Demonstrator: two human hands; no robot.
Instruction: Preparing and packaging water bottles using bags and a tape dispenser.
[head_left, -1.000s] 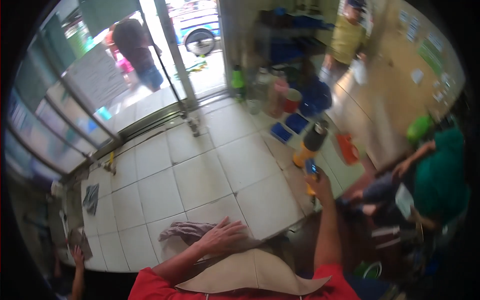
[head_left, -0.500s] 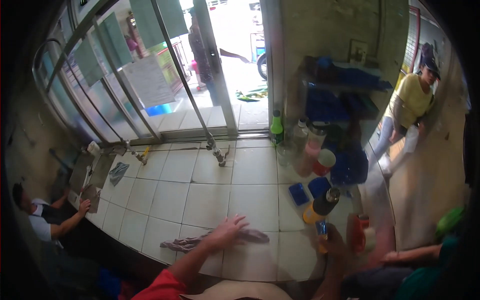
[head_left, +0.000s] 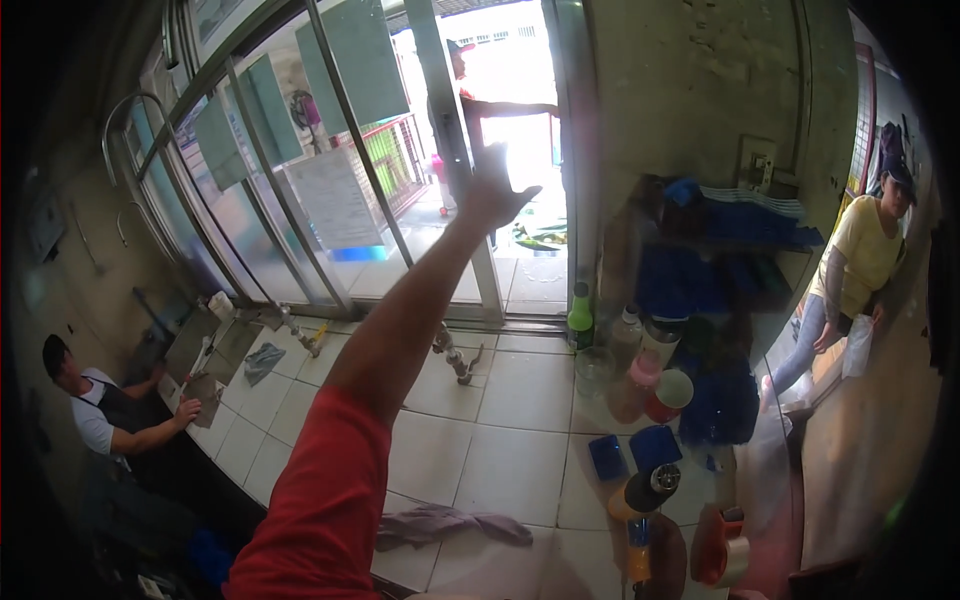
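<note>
My left hand (head_left: pixel 495 200) reaches up in front of the glass door frame (head_left: pixel 450 140), thumb spread, holding nothing; whether it touches the frame I cannot tell. My right hand (head_left: pixel 662 555), low on the tiled counter's right side, is closed on an orange object with a blue top (head_left: pixel 638 540), partly hidden. Just behind it stands a black-and-orange cylinder (head_left: pixel 640 490); a red tape dispenser (head_left: pixel 722 545) is to its right. A crumpled mauve cloth (head_left: pixel 450 525) lies along the near counter (head_left: pixel 510 420).
Bottles (head_left: pixel 580 320), cups (head_left: pixel 670 395) and blue pads (head_left: pixel 607 457) crowd the counter's right. Taps (head_left: pixel 455 370) stand at the back. A co-worker (head_left: pixel 120 430) works at the left. A person (head_left: pixel 850 250) is beyond the right counter, another (head_left: pixel 465 100) outside the door.
My left hand has left the cloth and risen toward the door. The view has tilted upward. My right hand keeps hold of the orange object. The person outside has moved into the doorway.
</note>
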